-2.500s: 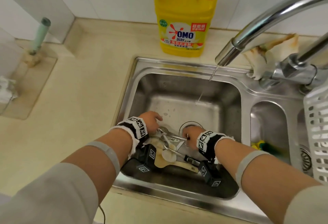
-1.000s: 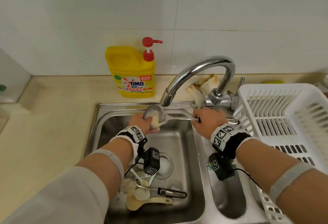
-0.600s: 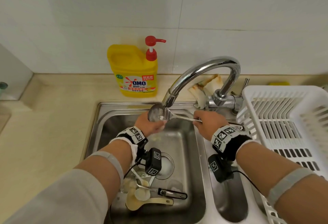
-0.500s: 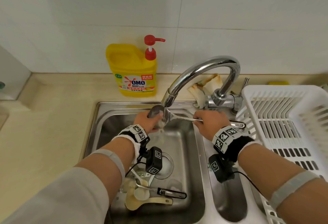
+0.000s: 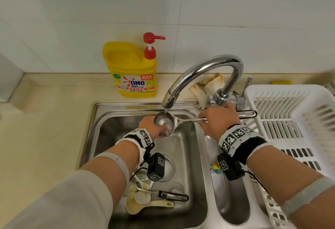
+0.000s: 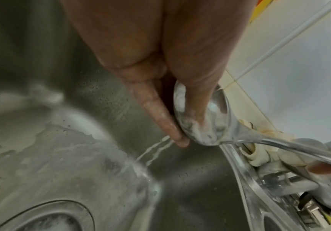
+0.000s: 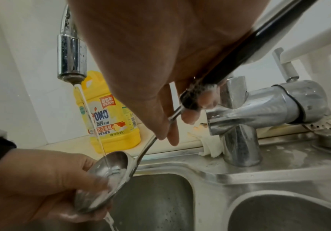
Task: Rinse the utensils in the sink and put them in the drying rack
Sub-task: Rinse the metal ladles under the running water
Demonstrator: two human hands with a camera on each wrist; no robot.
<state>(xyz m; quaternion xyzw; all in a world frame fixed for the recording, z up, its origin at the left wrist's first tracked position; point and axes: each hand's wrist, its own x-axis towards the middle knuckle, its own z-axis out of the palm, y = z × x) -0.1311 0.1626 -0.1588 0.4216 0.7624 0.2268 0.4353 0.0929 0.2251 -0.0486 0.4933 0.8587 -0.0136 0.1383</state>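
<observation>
Holding a large stainless-steel ladle level beneath the spout of the curved chrome faucet, with a thin stream of water running into its bowl above the steel sink basin. Right hand clamping round the ladle's handle, right of the spout; left hand cupping the bowl, thumb pressing inside it. Lying in the basin, nearer than the faucet: further soiled utensils; standing right of the faucet: a white slatted plastic drying rack.

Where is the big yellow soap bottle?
In the head view, the yellow soap bottle stands on the counter against the wall, behind the sink, left of the tap.
</observation>
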